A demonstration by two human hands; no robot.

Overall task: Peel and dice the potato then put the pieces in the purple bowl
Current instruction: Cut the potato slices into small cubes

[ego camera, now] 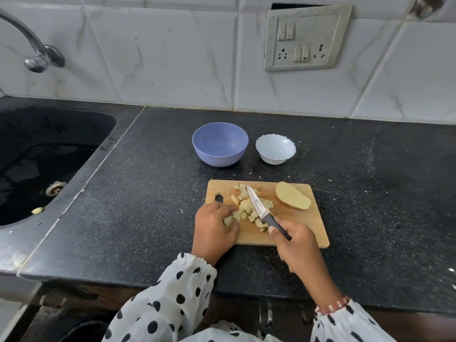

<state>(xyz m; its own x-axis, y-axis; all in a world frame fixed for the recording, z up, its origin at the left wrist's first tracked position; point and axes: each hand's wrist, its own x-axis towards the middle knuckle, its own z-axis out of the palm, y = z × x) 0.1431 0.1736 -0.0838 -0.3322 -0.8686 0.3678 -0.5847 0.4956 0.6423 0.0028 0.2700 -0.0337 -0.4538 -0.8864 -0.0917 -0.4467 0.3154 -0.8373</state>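
Observation:
A wooden cutting board (296, 228) lies on the black counter. Several diced potato pieces (246, 206) are scattered over its left half, and a peeled potato half (292, 199) lies cut side down at its back right corner. My left hand (214, 228) curls around a few potato cubes at the board's left edge. My right hand (293, 239) grips the dark handle of a small knife (257, 206), whose blade points away over the diced pile. The purple bowl (220, 144) stands empty behind the board.
A small white scalloped bowl (275, 148) stands right of the purple bowl. A dark sink (44, 154) with a tap (37, 58) fills the left. Tiled wall with a switch panel (307, 37) runs behind. The counter's front edge is close to my sleeves.

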